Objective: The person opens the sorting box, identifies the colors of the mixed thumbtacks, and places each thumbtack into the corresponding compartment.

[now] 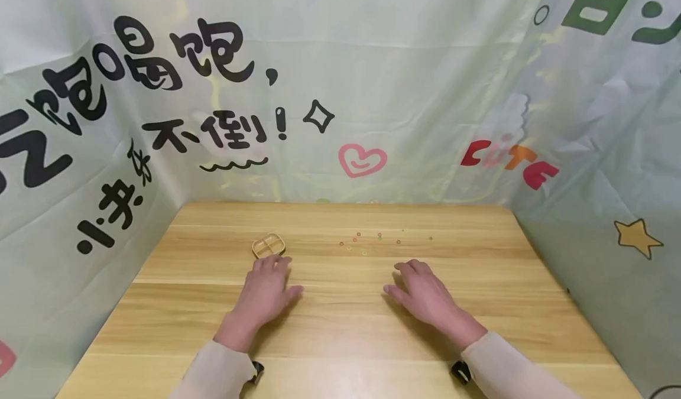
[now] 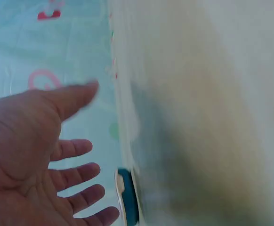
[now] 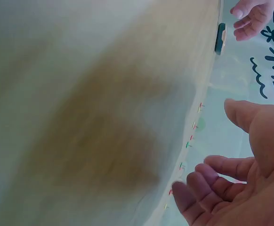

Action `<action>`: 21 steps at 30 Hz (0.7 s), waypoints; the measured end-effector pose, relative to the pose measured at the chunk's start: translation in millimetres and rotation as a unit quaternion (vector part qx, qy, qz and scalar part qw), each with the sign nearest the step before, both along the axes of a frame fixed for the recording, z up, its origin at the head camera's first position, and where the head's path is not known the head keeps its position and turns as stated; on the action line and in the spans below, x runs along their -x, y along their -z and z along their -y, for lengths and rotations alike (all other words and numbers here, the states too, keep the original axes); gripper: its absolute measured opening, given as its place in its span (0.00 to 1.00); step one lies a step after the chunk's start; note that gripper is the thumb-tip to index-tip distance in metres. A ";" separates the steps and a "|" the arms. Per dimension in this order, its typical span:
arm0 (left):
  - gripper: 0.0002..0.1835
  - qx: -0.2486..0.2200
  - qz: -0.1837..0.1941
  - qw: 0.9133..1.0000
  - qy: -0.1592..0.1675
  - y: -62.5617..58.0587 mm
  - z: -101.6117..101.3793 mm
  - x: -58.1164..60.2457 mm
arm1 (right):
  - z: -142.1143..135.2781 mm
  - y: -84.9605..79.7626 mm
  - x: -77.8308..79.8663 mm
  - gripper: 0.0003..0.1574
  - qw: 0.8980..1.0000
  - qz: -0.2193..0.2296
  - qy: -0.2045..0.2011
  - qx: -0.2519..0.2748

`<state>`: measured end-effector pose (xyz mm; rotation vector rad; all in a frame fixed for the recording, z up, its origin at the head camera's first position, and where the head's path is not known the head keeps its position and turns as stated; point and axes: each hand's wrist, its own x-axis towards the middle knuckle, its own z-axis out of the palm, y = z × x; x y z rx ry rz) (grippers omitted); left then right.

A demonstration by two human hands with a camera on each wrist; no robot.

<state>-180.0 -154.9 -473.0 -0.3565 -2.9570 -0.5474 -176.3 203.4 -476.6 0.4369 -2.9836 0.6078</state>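
Note:
My left hand point(image 1: 267, 289) hovers over the table with its fingers spread loosely, fingertips right at the near edge of a small divided box point(image 1: 268, 245). The box has rounded corners and several compartments; its dark teal side point(image 2: 128, 197) shows in the left wrist view. To the right, my right hand point(image 1: 424, 289) is held over the table, thumb apart from loosely bent fingers, holding nothing. Beyond and between the hands lie several tiny coloured rings point(image 1: 379, 234), red, green and yellowish, scattered on the wood. In the right wrist view they appear as small specks along the table.
The wooden table point(image 1: 340, 328) has its back edge against a printed fabric curtain point(image 1: 415, 91), which also hangs along both sides. Dark wrist straps point(image 1: 461, 372) show at the light sleeves point(image 1: 511, 363).

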 end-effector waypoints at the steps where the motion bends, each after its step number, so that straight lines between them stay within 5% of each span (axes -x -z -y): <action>1: 0.37 -0.011 0.003 1.000 -0.017 -1.0 3.1 3.7 | 2.0 -0.5 2.2 0.36 1.000 0.007 0.002 0.005; 9: 0.43 -0.101 0.081 0.983 -0.128 -0.9 30.1 40.0 | 8.8 -1.6 20.0 0.20 0.998 0.064 0.007 0.019; 15: 0.54 -0.119 0.132 0.974 -0.138 3.4 47.2 62.6 | 8.5 -0.2 24.0 0.21 0.996 0.083 0.006 0.025; 21: 0.52 -0.109 0.149 0.975 -0.120 7.5 62.9 70.9 | 9.5 2.9 21.5 0.21 0.994 0.101 0.004 0.036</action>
